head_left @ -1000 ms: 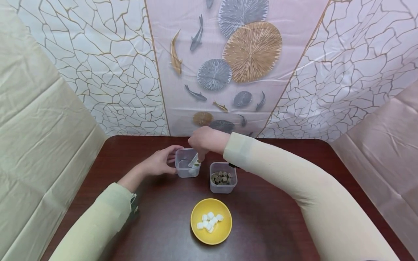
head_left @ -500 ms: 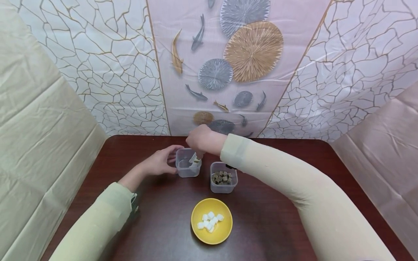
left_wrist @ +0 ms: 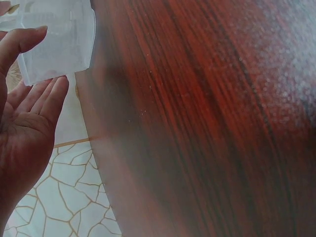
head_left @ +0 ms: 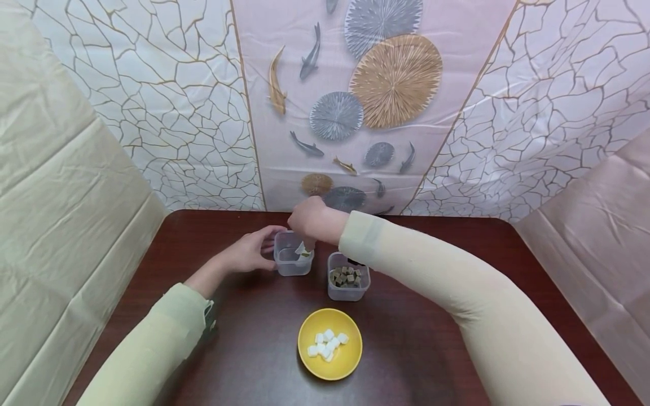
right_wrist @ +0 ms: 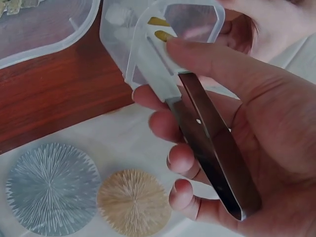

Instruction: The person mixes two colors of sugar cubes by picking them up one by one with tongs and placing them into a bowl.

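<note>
My left hand (head_left: 249,252) holds a small clear plastic container (left_wrist: 57,54) from the left, thumb on the near side and fingers round the far side. From above, my right hand (head_left: 308,220) grips a pair of tongs (right_wrist: 212,148), their metal arms lying between thumb and fingers. White tips with green-yellow marks (head_left: 303,250) point down into that container, at its right side. Whitish lumps (right_wrist: 118,17) show blurred through its wall in the right wrist view. What lies between the tips is hidden.
Just right stands a second clear container (head_left: 349,294) with several brown cubes (head_left: 345,276). Nearer the front, a yellow bowl (head_left: 350,361) holds several white cubes (head_left: 329,344). The dark red wooden table (head_left: 244,338) ends at a patterned cloth backdrop (head_left: 203,141).
My right hand has shifted slightly left over the container, and the tongs' tips have changed their slant inside it. My left hand stays in place on the container.
</note>
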The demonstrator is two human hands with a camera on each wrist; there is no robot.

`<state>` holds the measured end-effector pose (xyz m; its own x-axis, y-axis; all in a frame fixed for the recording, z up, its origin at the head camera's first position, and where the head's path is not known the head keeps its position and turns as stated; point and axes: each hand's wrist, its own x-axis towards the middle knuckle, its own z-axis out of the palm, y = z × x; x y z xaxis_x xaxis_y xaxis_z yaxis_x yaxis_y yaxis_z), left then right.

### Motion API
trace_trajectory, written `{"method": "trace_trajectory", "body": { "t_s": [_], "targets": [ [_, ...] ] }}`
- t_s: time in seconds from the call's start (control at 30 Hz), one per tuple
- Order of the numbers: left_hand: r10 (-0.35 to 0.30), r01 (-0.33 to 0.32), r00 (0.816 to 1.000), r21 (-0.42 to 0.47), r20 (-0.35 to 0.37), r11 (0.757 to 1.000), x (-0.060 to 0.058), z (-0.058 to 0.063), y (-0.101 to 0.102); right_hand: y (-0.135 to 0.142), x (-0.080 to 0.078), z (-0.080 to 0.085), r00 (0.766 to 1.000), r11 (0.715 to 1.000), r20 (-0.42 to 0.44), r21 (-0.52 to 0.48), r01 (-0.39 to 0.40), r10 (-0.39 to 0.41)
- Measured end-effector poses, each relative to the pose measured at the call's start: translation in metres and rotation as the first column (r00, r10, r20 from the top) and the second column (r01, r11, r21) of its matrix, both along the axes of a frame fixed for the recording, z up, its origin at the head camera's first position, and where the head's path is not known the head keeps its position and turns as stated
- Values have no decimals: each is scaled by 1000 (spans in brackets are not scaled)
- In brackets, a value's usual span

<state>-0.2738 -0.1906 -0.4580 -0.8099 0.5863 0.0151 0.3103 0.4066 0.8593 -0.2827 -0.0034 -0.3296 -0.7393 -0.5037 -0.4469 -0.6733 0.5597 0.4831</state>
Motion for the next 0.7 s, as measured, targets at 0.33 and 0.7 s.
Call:
{"method": "trace_trajectory", "body": {
  "t_s": [0.33,0.7],
  "targets": [
    [2,-2,1000,-5,2,1000,0,1,1,0,3,-9,996,997,-35,5,-76,76],
    [9,-9,1000,-11,0,1000,0,1,0,14,4,7,998,996,0,-66,-56,56]
  ]
}}
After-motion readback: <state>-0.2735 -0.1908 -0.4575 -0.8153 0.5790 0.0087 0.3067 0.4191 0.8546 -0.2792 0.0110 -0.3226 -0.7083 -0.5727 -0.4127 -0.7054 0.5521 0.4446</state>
